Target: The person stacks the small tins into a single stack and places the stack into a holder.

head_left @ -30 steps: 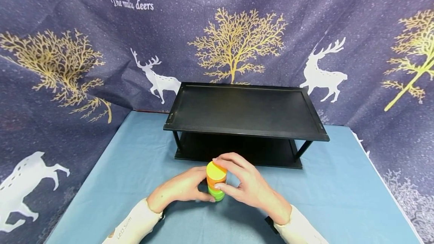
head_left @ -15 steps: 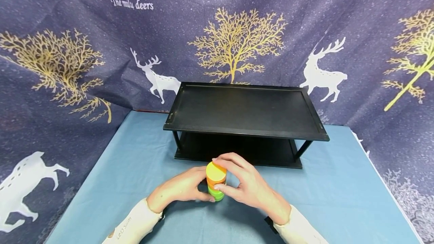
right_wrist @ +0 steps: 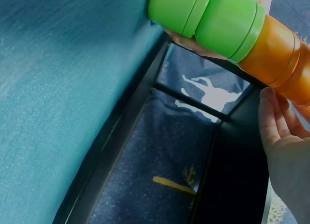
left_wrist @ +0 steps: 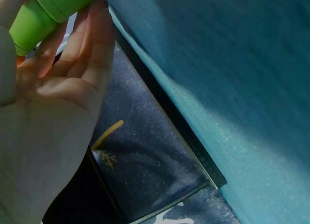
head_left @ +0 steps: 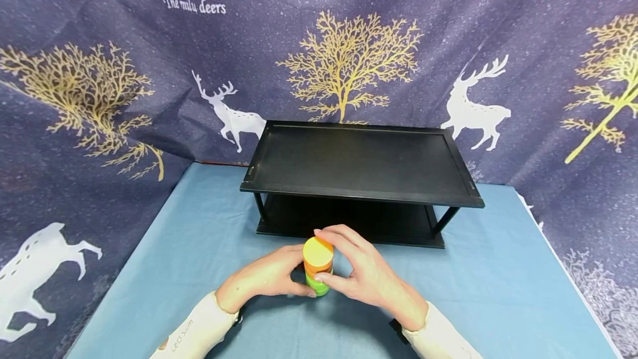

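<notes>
Head view, lower centre of frame: an upright stack [head_left: 318, 259] of plastic-looking cups sits btwn a person's two bare hands, just in front of a black rack. Green cups [right_wrist: 230, 25] are at the bottom, orange cups [right_wrist: 269, 52] on top.

Left hand [head_left: 266, 273], left of the stack, grips the green part – thumb on the near side, fingers behind. Right hand [head_left: 366, 265], right of it, is partly spread, thumb and fingers curved round the orange part; can't tell how firmly they press.

Progress, as a judgement: the piling looks done for the cups in view, green and orange lined up one above the other. Letting go isn't done yet; can't tell if more cups are due.

Surface: light blue cloth [head_left: 199, 226], a bit creased, fills the lower half, w/ the two-tier black rack [head_left: 354, 165] mid-frame. Behind & at both sides hangs a dark blue wall cloth [head_left: 259, 32] w/ gold trees, white deer – plus white lettering upper left, incl. "The milu deers". Cream sleeves [head_left: 199, 326] enter at bottom edge.
</notes>
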`<state>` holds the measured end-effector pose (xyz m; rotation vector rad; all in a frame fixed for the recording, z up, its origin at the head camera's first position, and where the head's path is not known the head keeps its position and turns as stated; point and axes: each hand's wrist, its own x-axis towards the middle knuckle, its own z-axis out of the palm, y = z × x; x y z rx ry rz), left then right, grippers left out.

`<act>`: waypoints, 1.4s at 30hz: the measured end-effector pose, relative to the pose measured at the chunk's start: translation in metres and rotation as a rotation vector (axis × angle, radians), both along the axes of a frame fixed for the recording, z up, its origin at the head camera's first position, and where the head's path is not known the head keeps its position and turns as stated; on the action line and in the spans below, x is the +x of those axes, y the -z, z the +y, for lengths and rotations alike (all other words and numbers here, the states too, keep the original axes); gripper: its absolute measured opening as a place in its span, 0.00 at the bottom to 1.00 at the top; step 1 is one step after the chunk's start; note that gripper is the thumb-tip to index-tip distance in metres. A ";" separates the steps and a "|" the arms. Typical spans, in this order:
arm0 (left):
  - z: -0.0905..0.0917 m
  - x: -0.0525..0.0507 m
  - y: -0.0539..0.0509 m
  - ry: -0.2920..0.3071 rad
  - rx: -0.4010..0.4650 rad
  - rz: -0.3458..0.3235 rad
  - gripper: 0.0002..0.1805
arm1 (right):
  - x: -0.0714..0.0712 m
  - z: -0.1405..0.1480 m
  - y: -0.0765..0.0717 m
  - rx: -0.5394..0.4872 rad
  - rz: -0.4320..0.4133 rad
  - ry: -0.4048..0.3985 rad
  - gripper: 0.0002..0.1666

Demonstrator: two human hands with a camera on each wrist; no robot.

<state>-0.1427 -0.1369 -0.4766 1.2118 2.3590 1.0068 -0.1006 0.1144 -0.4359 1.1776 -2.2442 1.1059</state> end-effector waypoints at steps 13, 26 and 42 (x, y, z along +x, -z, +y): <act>0.000 -0.001 0.001 -0.001 -0.012 0.019 0.34 | -0.001 0.005 0.005 0.032 -0.092 0.037 0.55; 0.001 -0.002 0.001 0.003 -0.011 0.015 0.34 | -0.004 0.012 0.015 0.054 -0.103 0.043 0.54; 0.000 -0.001 0.001 -0.001 -0.014 0.030 0.36 | -0.002 0.014 0.030 0.117 -0.307 0.016 0.44</act>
